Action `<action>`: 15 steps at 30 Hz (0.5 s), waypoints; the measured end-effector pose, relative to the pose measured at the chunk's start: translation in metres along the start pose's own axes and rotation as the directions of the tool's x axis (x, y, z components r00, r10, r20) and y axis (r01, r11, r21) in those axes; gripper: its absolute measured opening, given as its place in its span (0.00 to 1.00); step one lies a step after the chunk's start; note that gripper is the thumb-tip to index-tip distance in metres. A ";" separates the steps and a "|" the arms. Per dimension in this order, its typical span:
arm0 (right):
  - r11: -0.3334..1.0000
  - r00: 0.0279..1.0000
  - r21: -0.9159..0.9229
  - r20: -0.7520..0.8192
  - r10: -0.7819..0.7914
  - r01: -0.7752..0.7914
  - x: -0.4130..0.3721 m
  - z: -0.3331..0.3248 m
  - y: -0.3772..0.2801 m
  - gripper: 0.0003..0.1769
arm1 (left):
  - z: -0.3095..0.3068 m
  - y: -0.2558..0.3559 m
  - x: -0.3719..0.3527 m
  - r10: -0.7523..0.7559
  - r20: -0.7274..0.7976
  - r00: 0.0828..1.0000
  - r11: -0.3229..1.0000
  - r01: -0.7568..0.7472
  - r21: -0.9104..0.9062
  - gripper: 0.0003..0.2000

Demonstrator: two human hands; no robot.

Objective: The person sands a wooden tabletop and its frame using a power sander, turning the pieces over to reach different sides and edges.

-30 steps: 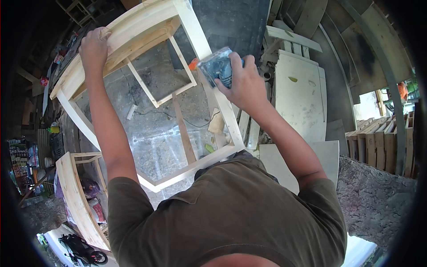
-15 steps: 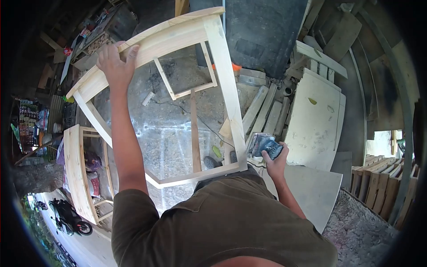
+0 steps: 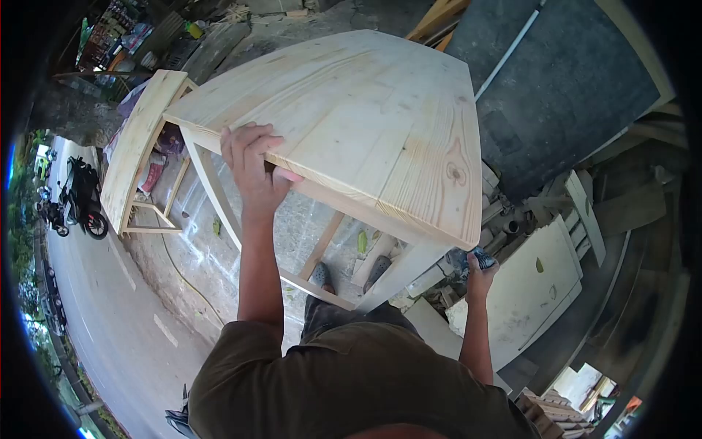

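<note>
A pale wooden table (image 3: 358, 124) with a planked top stands in front of me, tilted so that its top and front legs show. My left hand (image 3: 256, 164) grips the near edge of the top, fingers above and thumb at the edge. At the right, beside the table's right corner, my right hand (image 3: 480, 274) is wrapped round a blue-grey power tool (image 3: 479, 257), mostly hidden behind the table's leg.
A second wooden table (image 3: 142, 139) stands at the left. Beyond it are a road (image 3: 95, 293) and a parked motorcycle (image 3: 79, 194). A dark panel (image 3: 548, 88) leans at the back right. Pale boards (image 3: 526, 293) and scrap wood lie at the right.
The view has swung left, and the table's top surface now shows instead of its underside frame. My left hand still holds its edge. My right hand with the tool is now beside the right corner.
</note>
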State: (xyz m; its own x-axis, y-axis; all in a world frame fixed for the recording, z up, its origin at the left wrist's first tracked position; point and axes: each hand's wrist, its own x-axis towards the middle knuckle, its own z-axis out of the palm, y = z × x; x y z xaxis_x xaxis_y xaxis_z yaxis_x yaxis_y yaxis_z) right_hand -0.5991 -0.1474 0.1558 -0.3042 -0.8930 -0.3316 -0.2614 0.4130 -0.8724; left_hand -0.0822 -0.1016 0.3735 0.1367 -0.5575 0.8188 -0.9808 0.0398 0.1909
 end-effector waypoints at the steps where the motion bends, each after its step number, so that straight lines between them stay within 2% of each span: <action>1: 0.999 0.999 -0.017 0.018 0.039 -0.039 0.002 0.005 0.009 0.44 | -0.008 0.008 -0.019 -0.089 -0.039 0.995 0.995 0.090 0.038 0.32; 2: 0.995 0.997 0.065 0.035 0.070 -0.072 0.004 0.013 0.020 0.46 | -0.014 0.021 -0.038 -0.171 -0.095 0.981 0.981 0.179 0.080 0.34; 3: 0.995 0.994 0.039 0.062 0.085 -0.088 0.011 0.021 0.033 0.49 | -0.023 0.037 -0.060 -0.343 -0.049 0.938 0.939 0.343 -0.008 0.40; 4: 0.989 0.989 0.086 0.091 0.114 -0.122 0.002 0.031 0.024 0.51 | -0.038 0.070 -0.070 -0.534 -0.034 0.845 0.844 0.530 -0.082 0.43; 5: 1.000 0.989 0.017 0.146 0.022 -0.025 0.031 0.041 0.074 0.51 | -0.043 0.098 -0.089 -0.725 0.019 0.688 0.680 0.720 -0.139 0.46; 6: 0.998 0.984 -0.023 0.168 0.059 -0.056 0.036 0.053 0.081 0.51 | -0.026 0.111 -0.137 -0.877 0.175 0.448 0.379 0.868 -0.322 0.44; 7: 0.994 0.977 -0.073 0.190 0.096 -0.083 0.033 0.069 0.077 0.51 | -0.041 0.139 -0.138 -0.827 0.459 0.326 0.071 0.869 -0.490 0.35; 8: 0.987 0.970 -0.119 0.207 0.129 -0.106 0.032 0.086 0.076 0.50 | -0.028 0.152 -0.189 -0.619 0.782 0.070 -0.568 0.648 -0.507 0.30; 9: 0.978 0.962 -0.169 0.221 0.160 -0.124 0.032 0.102 0.076 0.50 | -0.054 0.173 -0.148 -0.651 0.756 -0.060 -0.672 0.508 -0.538 0.31; 10: 0.967 0.956 -0.210 0.225 0.189 -0.142 0.027 0.117 0.076 0.50 | -0.064 0.170 -0.169 -0.663 0.748 0.015 -0.615 0.560 -0.556 0.33; 13: 0.930 0.942 -0.329 0.227 0.248 -0.166 0.012 0.145 0.081 0.49 | -0.081 0.151 -0.215 -0.577 0.816 0.007 -0.736 0.429 -0.524 0.33; 15: 0.912 0.941 -0.373 0.211 0.265 -0.173 -0.004 0.158 0.087 0.49 | -0.099 0.156 -0.239 -0.641 0.755 -0.134 -0.710 0.477 -0.518 0.33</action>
State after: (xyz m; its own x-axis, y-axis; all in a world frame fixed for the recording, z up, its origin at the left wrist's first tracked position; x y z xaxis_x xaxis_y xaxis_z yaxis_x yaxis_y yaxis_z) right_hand -0.4758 -0.1358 0.0248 -0.1619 -0.7687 -0.6187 -0.5272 0.5974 -0.6043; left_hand -0.2544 0.1201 0.2607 0.5055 -0.5771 -0.6414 0.8337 0.1352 0.5354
